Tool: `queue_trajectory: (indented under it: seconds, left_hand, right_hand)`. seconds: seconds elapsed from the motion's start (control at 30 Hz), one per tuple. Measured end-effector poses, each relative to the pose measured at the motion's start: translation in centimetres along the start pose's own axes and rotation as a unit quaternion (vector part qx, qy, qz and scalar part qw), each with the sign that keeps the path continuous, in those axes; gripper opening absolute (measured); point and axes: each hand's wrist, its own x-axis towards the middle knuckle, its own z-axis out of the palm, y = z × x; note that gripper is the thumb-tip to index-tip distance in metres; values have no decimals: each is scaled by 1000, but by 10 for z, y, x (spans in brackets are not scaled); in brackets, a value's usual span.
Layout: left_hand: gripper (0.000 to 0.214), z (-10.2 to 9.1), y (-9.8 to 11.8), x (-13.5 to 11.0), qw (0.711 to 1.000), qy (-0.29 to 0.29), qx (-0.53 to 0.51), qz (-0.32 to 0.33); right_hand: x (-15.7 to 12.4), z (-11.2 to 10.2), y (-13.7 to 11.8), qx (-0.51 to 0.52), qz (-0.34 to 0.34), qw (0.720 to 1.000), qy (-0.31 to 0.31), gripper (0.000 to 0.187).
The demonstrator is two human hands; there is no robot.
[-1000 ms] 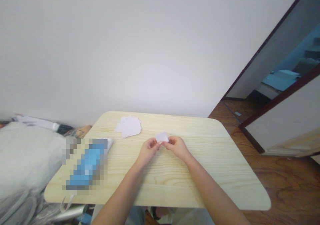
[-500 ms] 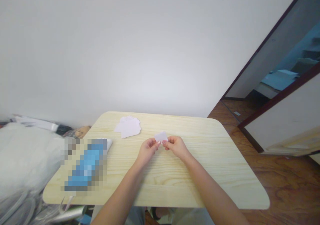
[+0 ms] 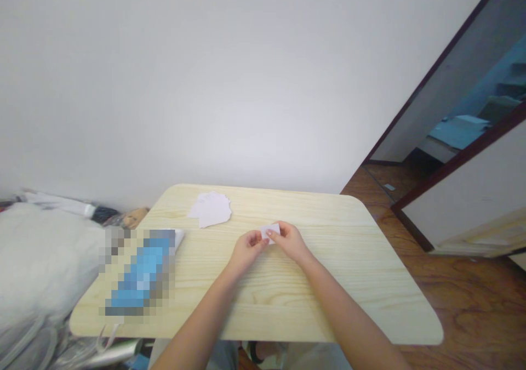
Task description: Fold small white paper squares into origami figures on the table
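A small piece of white paper (image 3: 275,228) is held between my two hands above the middle of the table. My left hand (image 3: 247,249) pinches its left edge, fingers curled behind and thumb in front. My right hand (image 3: 290,241) grips the right part, its thumb pressed flat on the paper's face. The paper looks folded, though the fingers cover much of it. Farther back on the left, a loose pile of white paper sheets (image 3: 214,209) lies spread on the tabletop, apart from both hands.
The pale wooden table (image 3: 349,282) has rounded corners and stands against a white wall (image 3: 263,85). A blurred-out blue object (image 3: 143,271) lies on its left side. Beyond the left edge is a large white bag (image 3: 45,260). A doorway opens on the right.
The paper has turned and now sits slightly lower and to the right, looking smaller. My right thumb has moved up onto its face. The pile has not moved.
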Motion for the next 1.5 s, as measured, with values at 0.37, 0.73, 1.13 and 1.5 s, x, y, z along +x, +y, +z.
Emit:
queue_trajectory:
  seconds: [0.37, 0.73, 1.13, 1.5]
  left_hand:
    - [33, 1, -5, 2, 999, 38, 9, -6]
    - [21, -4, -5, 0, 987, 111, 99, 65]
    - [19, -4, -4, -4, 972, 87, 196, 97]
    - [18, -2, -5, -3, 965, 89, 218, 115]
  right_hand:
    - [2, 1, 1, 46, 30, 997, 53, 27]
    - [5, -8, 9, -17, 50, 998, 17, 24]
    - [1, -7, 4, -79, -34, 996, 10, 28]
    - [0, -6, -9, -174, -45, 983, 31, 13]
